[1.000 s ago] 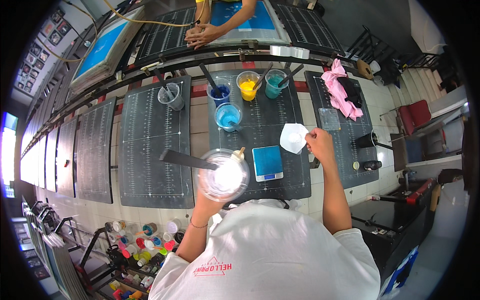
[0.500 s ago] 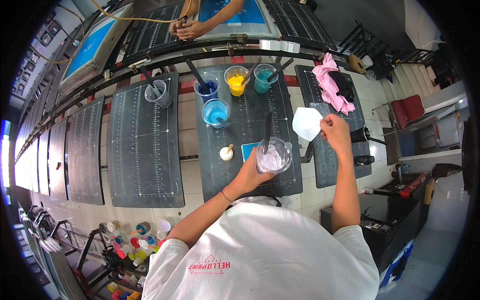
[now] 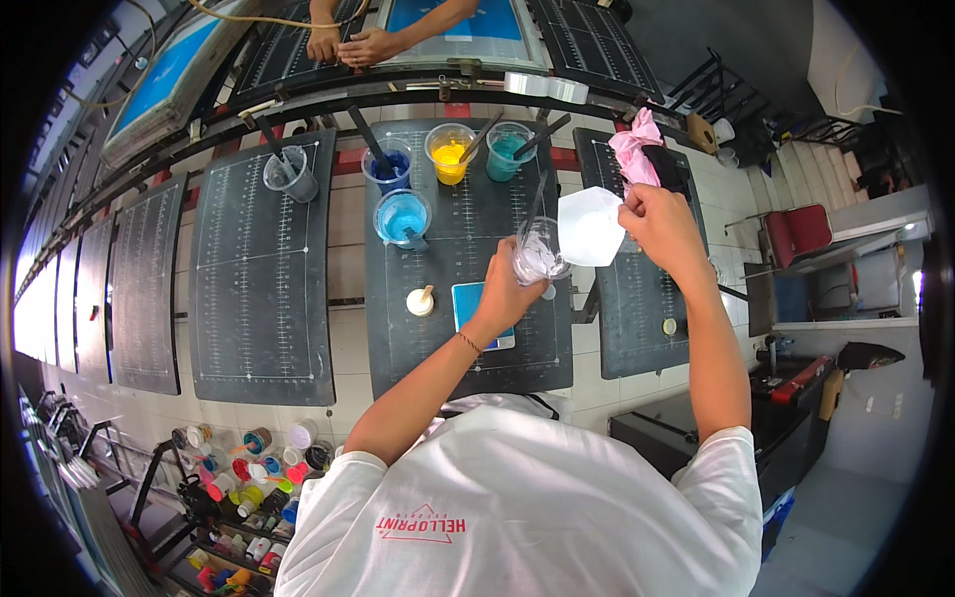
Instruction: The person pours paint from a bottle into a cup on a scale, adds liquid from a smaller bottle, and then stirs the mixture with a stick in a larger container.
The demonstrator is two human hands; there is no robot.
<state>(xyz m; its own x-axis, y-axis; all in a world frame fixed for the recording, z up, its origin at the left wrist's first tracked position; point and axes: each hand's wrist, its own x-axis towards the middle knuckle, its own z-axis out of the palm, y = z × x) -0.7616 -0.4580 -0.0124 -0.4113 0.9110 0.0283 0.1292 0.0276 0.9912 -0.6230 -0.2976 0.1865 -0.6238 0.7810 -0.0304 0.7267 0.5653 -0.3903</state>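
My left hand (image 3: pixel 507 286) is closed round a clear plastic cup (image 3: pixel 535 261) of pale whitish paste, with a dark stick standing in it. The cup leans toward the right. Pinched in my right hand (image 3: pixel 653 221) is a flat white piece with angled corners (image 3: pixel 587 231), its left edge right by the cup's rim. Whether the two touch, I cannot tell. Below my left hand lies a flat blue-faced rectangle with a pale border (image 3: pixel 468 298) on the dark board (image 3: pixel 428 343). A small round white pot (image 3: pixel 420 302) with a little wooden stick sits to its left.
Cups of dark blue (image 3: pixel 387 171), light blue (image 3: pixel 403 217), yellow (image 3: pixel 451 159) and teal (image 3: pixel 508 159) ink stand farther back. A grey ink cup (image 3: pixel 290 179) is on the left board. Pink cloth (image 3: pixel 634 149) lies at right. A co-worker's hands (image 3: pixel 348 45) show beyond the rail.
My left hand has raised and tilted the cup, uncovering more of the blue rectangle. My right hand has brought the white piece left to the cup. The co-worker's hands have shifted left.
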